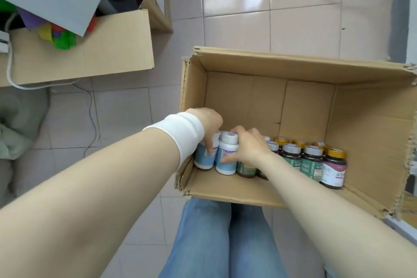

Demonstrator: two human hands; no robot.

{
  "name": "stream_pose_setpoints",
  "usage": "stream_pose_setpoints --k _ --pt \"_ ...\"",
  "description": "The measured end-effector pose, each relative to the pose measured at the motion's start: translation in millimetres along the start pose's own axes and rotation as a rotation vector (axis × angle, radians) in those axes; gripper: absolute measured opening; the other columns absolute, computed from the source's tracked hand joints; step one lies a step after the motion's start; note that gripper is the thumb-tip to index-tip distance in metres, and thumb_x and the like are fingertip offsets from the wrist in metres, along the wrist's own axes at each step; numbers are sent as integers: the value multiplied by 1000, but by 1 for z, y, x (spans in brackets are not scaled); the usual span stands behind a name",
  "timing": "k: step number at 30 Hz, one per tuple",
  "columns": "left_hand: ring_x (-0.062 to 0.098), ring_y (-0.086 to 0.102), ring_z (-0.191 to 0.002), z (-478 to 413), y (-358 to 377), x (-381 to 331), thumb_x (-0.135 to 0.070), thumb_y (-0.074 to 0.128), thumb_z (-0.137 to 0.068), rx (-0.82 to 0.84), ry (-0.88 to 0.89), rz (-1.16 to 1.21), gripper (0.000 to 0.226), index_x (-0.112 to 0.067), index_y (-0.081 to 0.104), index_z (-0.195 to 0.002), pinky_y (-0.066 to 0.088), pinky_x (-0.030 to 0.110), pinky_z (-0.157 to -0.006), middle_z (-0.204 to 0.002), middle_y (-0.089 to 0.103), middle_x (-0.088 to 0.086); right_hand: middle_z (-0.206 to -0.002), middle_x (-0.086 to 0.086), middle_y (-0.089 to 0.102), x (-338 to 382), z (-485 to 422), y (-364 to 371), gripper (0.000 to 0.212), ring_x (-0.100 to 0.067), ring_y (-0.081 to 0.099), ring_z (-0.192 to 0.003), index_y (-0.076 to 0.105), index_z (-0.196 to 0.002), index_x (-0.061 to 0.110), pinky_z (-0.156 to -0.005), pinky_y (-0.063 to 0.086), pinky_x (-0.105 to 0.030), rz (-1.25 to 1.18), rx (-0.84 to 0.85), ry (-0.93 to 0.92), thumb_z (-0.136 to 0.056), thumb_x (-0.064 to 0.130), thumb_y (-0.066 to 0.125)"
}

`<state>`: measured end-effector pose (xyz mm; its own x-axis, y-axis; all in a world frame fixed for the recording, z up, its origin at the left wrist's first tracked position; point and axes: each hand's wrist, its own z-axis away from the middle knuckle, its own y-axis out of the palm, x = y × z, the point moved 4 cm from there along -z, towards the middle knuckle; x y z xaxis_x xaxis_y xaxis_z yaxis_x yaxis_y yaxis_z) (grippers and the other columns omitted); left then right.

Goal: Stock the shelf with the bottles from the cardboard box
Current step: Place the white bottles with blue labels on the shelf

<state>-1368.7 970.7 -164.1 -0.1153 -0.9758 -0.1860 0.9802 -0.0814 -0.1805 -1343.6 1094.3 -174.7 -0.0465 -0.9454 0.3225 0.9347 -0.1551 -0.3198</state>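
Both hands are inside the box (293,61), at its near-left corner. Left hand (208,119), white wristband (182,133) on that wrist, grips bottle A (204,160), white cap and blue label: fingers curled over the top, thumb down the front. Right hand (248,146) grips bottle B (225,165), same kind: fingers hooked over the cap, thumb across the label. A and B stand upright and touch each other; A is close to the left wall, though contact can't be confirmed. The dark bottles (312,162) stand in rows along the near wall to the right of B, the nearest one just beside it and partly under the right palm. The far half of the box floor is bare. No shelf is in view, so the carry path is unknown. Judged risks: (1) each grip is a thumb against a smooth label, with the fingers up at the cap, so a bottle could slip out on a fast lift. (2) A and B touch, so lifting them unevenly may make one drag or tip the other. (3) The right wrist and forearm cross low over the dark bottles; pulling back at an angle could topple the front row, and the bare floor behind offers no support. (4) The left forearm passes close over the torn left wall, where the wristband or bottle A could catch. A straight vertical lift looks safest.
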Motion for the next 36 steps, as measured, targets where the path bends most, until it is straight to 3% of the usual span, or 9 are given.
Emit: stream_pose_setpoints --k 4,11,15,19,23,27,30,32,36 --pt "28 60 -97 9 1 0 -35 80 -70 -67 26 74 57 -9 58 -116 53 36 -83 -111 58 8 -114 -7 48 -4 14 -5 75 -22 40 -118 46 -122 27 -78 37 -30 -161 -94 -30 -58 38 83" --pt "19 50 -111 49 -11 -8 -29 81 -69 -379 140 438 71 -15 48 -130 42 24 -86 -122 53 2 -101 12 47 -27 52 -20 75 -15 37 -121 47 -125 28 -89 38 -26 -491 -290 -124 -60 21 85" --pt "11 54 -109 78 -14 -15 -28 78 -73 -503 180 705 65 -17 50 -130 39 18 -83 -122 58 -4 -120 6 55 -43 81 -31 78 -16 54 -110 43 -130 34 -96 46 -31 -750 -304 -173 -66 11 82" --pt "5 52 -105 110 -19 -32 -22 76 -77 -597 212 986 67 -16 46 -136 42 11 -79 -120 56 -6 -122 0 51 -54 123 -42 86 -8 57 -96 33 -140 35 -89 48 -26 -890 -330 -189 -73 5 77" --pt "11 55 -108 153 -27 -62 -17 73 -80 -673 307 1202 64 -18 44 -137 47 19 -86 -122 58 2 -123 -4 53 -65 178 -47 89 -17 57 -106 25 -145 29 -94 47 -33 -1058 -414 -136 -75 7 75" --pt "13 57 -102 207 -39 -104 -17 64 -87 -706 439 1407 59 -20 40 -140 51 20 -72 -116 57 2 -120 -10 61 -73 248 -47 55 -26 58 -113 51 -127 11 -98 47 -46 -1207 -541 -96 -77 12 73" --pt "20 59 -108 245 -39 -135 -19 63 -89 -704 568 1618 61 -21 36 -142 55 32 -80 -123 56 6 -110 -9 64 -70 316 -44 36 -26 60 -106 56 -114 13 -97 48 -48 -1302 -658 -143 -80 14 69" --pt "26 56 -114 270 -36 -160 -22 64 -87 -683 645 1658 61 -21 36 -142 52 39 -86 -129 53 9 -101 -4 63 -71 364 -38 38 -20 60 -95 51 -117 13 -86 51 -40 -1405 -796 -181 -83 9 66" --pt "25 59 -98 324 -19 -225 -33 69 -73 -587 775 1553 57 -14 48 -122 49 43 -86 -105 58 4 -88 2 63 -70 456 -8 21 -10 60 -77 54 -100 21 -65 50 -24 -1540 -1060 -254 -87 5 59"
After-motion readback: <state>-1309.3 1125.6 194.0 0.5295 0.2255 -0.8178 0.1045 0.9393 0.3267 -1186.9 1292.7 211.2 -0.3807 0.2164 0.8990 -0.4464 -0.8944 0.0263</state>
